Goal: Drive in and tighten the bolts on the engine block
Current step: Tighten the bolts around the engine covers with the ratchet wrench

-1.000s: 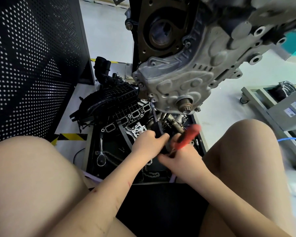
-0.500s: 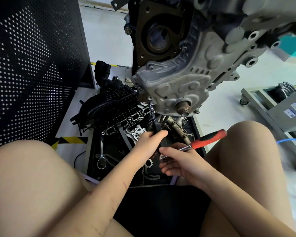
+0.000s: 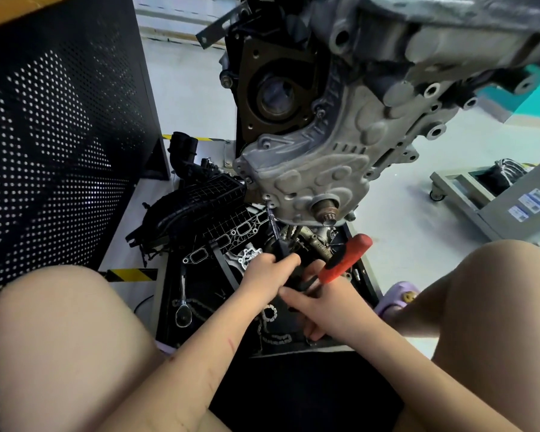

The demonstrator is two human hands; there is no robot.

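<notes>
With your left hand (image 3: pixel 267 269) gripping the extension bar (image 3: pixel 275 232) and right hand (image 3: pixel 328 302) holding the red-handled ratchet (image 3: pixel 345 258), a tilt could slip the socket off the bolt (image 3: pixel 267 202) at the engine block's (image 3: pixel 318 176) six o'clock edge.

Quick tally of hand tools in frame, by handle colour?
Red-handled ratchet, held by the right hand: 1
Black-handled driver, held by the left hand, tip up at the engine block: 1
Bare-metal ratchet, lying in the black tray: 1
Total: 3
</notes>
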